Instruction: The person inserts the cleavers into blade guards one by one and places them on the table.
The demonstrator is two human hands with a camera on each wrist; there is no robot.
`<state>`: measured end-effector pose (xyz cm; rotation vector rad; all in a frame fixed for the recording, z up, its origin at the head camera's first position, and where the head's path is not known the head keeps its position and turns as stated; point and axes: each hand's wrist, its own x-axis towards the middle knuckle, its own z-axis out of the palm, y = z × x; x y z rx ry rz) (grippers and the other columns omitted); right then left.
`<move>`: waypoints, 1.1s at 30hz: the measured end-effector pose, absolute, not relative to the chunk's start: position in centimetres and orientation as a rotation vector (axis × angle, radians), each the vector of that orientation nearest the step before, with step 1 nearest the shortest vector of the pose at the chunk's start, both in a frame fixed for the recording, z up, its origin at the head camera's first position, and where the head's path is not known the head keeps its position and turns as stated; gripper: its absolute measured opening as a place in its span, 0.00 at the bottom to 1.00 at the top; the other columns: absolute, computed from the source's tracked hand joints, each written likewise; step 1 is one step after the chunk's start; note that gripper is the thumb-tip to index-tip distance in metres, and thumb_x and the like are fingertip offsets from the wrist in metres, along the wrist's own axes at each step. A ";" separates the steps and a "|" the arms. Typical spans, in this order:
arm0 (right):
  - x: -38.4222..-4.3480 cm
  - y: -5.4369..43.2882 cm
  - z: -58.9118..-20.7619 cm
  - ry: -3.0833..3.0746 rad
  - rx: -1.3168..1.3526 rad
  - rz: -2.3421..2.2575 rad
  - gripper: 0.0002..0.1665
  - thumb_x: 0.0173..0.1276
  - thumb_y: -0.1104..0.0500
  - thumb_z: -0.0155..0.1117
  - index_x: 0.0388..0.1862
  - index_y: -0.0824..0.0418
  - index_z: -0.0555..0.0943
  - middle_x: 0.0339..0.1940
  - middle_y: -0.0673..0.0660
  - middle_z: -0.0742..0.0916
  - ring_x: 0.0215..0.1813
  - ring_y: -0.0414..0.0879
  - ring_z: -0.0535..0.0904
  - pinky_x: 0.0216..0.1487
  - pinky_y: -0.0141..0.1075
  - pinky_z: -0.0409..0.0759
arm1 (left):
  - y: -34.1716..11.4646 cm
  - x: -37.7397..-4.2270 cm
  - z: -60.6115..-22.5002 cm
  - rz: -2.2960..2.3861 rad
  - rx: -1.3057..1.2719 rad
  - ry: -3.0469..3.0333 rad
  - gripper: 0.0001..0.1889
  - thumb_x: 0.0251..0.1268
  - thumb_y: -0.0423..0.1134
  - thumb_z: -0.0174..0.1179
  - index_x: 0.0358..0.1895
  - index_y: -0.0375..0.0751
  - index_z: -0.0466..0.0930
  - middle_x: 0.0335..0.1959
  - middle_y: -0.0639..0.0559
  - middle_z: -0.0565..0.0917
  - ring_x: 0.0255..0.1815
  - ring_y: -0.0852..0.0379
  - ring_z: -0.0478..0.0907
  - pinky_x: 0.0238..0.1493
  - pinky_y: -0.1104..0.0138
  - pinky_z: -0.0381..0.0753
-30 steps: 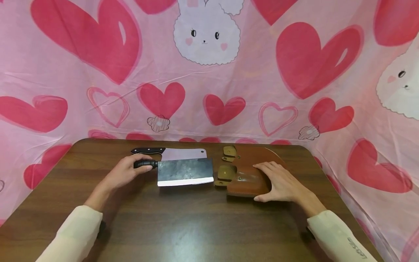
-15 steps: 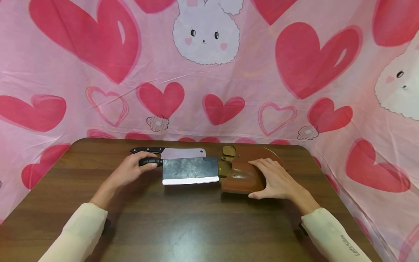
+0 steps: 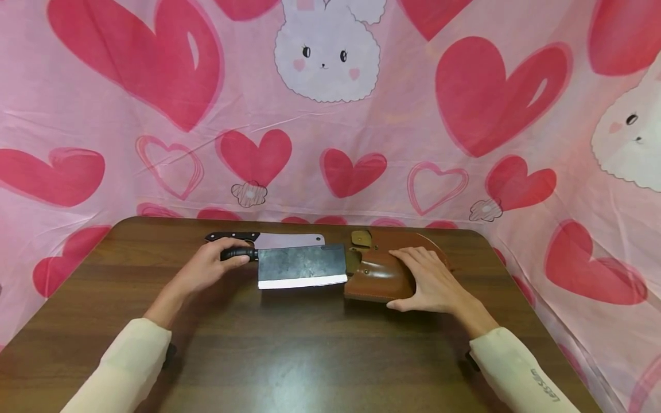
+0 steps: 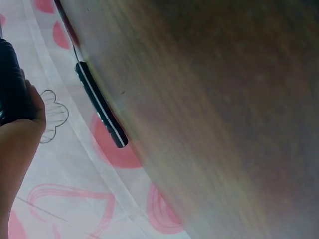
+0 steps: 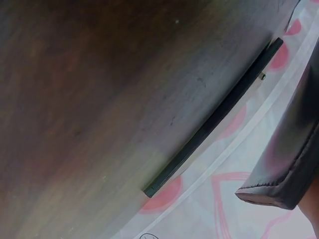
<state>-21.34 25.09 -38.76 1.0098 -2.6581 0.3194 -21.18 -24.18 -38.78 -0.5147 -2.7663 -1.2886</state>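
In the head view my left hand (image 3: pixel 201 268) grips the black handle of a cleaver (image 3: pixel 302 265) with a dark blade and a bright edge facing me. Its blade points right, held above the table. My right hand (image 3: pixel 432 280) holds a brown leather knife sheath (image 3: pixel 379 277) with thumb in front and fingers on top. The blade's far end is right at the sheath's left end, overlapping its strap flap there. In the left wrist view the gripped handle (image 4: pixel 12 84) shows at the left edge; in the right wrist view a stitched corner of the held sheath (image 5: pixel 281 172) shows.
A second cleaver (image 3: pixel 291 240) with a riveted black handle lies behind the held one, partly hidden by it. Another brown sheath (image 3: pixel 400 237) with a snap strap lies at the back right of the wooden table (image 3: pixel 289 338). A pink heart-print cloth (image 3: pixel 304 155) hangs behind.
My left hand has carried the cleaver right, while my right hand has brought the sheath left and slightly away from me. The gap between blade and sheath has closed.
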 end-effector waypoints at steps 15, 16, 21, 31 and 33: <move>-21.4 25.0 -38.4 -2.640 1.087 0.398 0.64 0.44 0.22 0.74 0.72 0.59 0.71 0.65 0.56 0.78 0.64 0.54 0.70 0.60 0.55 0.66 | -24.7 -21.1 -38.3 -1.277 -0.527 -2.798 0.20 0.69 0.41 0.67 0.61 0.39 0.81 0.56 0.40 0.80 0.53 0.42 0.74 0.53 0.51 0.78; -21.3 25.1 -38.4 -2.644 1.087 0.405 0.64 0.44 0.23 0.74 0.72 0.59 0.71 0.65 0.56 0.78 0.65 0.53 0.70 0.60 0.55 0.65 | -24.7 -21.1 -38.3 -1.280 -0.530 -2.796 0.20 0.69 0.41 0.67 0.60 0.40 0.81 0.56 0.40 0.80 0.52 0.43 0.74 0.52 0.52 0.78; -21.1 25.2 -38.4 -2.657 1.068 0.427 0.64 0.43 0.24 0.75 0.72 0.59 0.71 0.66 0.56 0.77 0.65 0.54 0.70 0.61 0.55 0.64 | -24.6 -21.1 -37.9 -1.281 -0.549 -2.784 0.20 0.68 0.41 0.67 0.60 0.40 0.81 0.54 0.41 0.80 0.50 0.43 0.74 0.48 0.56 0.80; -21.2 24.6 -38.4 -2.657 1.048 0.429 0.64 0.43 0.23 0.75 0.72 0.59 0.71 0.65 0.56 0.78 0.65 0.54 0.70 0.60 0.55 0.65 | -23.9 -21.1 -38.1 -1.235 -0.619 -2.777 0.18 0.67 0.38 0.68 0.58 0.41 0.83 0.51 0.43 0.83 0.51 0.44 0.76 0.53 0.50 0.77; -21.3 24.5 -38.5 -2.647 1.057 0.419 0.64 0.43 0.22 0.75 0.72 0.59 0.71 0.65 0.56 0.78 0.65 0.54 0.70 0.60 0.56 0.65 | -23.8 -21.1 -38.1 -1.250 -0.603 -2.787 0.19 0.67 0.39 0.68 0.59 0.41 0.83 0.51 0.43 0.82 0.51 0.44 0.76 0.53 0.50 0.77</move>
